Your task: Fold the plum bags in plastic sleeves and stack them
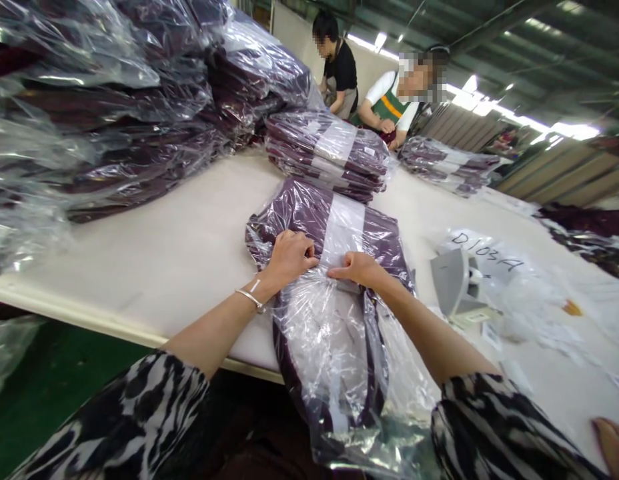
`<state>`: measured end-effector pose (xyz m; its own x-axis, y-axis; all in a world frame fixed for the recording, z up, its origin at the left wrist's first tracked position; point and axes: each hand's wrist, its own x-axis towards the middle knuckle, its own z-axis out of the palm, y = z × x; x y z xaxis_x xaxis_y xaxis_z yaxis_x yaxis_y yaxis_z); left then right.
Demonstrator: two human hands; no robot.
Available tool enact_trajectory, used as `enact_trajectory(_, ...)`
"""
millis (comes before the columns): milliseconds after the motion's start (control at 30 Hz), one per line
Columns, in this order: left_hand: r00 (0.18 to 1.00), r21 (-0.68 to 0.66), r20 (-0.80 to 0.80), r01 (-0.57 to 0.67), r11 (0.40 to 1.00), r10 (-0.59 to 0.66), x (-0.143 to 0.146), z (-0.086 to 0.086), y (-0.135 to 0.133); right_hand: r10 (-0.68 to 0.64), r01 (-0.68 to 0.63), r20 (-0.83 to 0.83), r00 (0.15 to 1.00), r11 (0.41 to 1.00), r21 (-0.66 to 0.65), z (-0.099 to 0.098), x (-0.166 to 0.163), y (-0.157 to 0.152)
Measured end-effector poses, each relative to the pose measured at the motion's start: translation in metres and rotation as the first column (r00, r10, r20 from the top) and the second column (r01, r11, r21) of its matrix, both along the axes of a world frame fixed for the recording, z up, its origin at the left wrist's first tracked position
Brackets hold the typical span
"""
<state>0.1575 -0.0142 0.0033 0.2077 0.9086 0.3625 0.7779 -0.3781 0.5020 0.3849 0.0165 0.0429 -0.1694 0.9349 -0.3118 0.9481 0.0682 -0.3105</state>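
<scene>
A dark maroon garment in a clear plastic bag point(304, 210) lies before me, its lower part hanging over the table's front edge. A pale band point(345, 220) runs across the folded upper part. My left hand point(292, 257) is closed on the bag's film left of the band, fingers curled and thumb pointing inward. Opposite it, my right hand point(362, 269) pinches the film at the band's lower end, fingers curled under. The thumbs point toward each other, a small gap apart. What lies under the curled fingers is hidden.
Bagged maroon garments are piled high point(139, 120) at the left. A smaller bagged stack point(329, 150) stands just behind my bag. At right lie a grey tape dispenser point(454, 280) and marked clear plastic point(519, 287). Two people point(339, 70) work beyond the table point(154, 260).
</scene>
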Motion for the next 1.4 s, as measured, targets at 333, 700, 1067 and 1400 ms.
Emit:
enact_trajectory(333, 0.998, -0.060, -0.058, 0.002, 0.998, -0.005, 0.004, 0.009, 0.002, -0.084, 0.095, -0.078, 0.993, 0.986, 0.137, -0.002, 0.005, -0.019)
enact_trajectory(700, 0.796, -0.356, 0.291, -0.424, 0.833, 0.530, -0.107, 0.015, 0.000, -0.652, 0.746, -0.479, 0.587, 0.666, 0.007, -0.005, 0.164, -0.043)
enact_trajectory(1067, 0.871, -0.308, 0.223, -0.362, 0.880, 0.437, -0.100, 0.049, 0.099, -0.635, 0.557, -0.677, 0.373, 0.737, -0.384, -0.020, 0.091, -0.036)
enact_trajectory(1400, 0.961, 0.387, -0.207, 0.254, 0.887, -0.185, -0.097, 0.059, -0.091, 0.336, -0.202, -0.053, 0.940, 0.678, 0.707, -0.007, 0.128, -0.217)
